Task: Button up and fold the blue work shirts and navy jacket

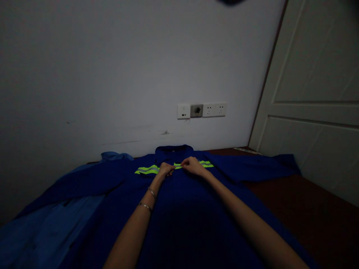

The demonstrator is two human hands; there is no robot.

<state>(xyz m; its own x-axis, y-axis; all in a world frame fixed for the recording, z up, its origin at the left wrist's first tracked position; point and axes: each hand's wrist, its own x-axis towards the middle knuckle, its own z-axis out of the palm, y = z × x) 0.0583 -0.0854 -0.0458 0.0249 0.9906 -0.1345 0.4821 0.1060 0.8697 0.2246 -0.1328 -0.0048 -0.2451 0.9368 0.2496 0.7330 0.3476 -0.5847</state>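
Observation:
A dark blue work jacket (185,220) lies spread flat on a dark brown surface (308,209), collar toward the wall. A yellow-green reflective stripe (147,170) runs across its chest. My left hand (166,169) and my right hand (192,165) rest close together on the stripe, just below the collar (174,150). Both hands have their fingers curled and pinched on the jacket's front edge at the chest. Two thin bracelets circle my left wrist.
A white wall stands right behind the jacket, with a row of sockets and a switch (201,110). A white door (316,104) closes off the right side. Lighter blue cloth (42,228) lies at the left, partly under a sleeve.

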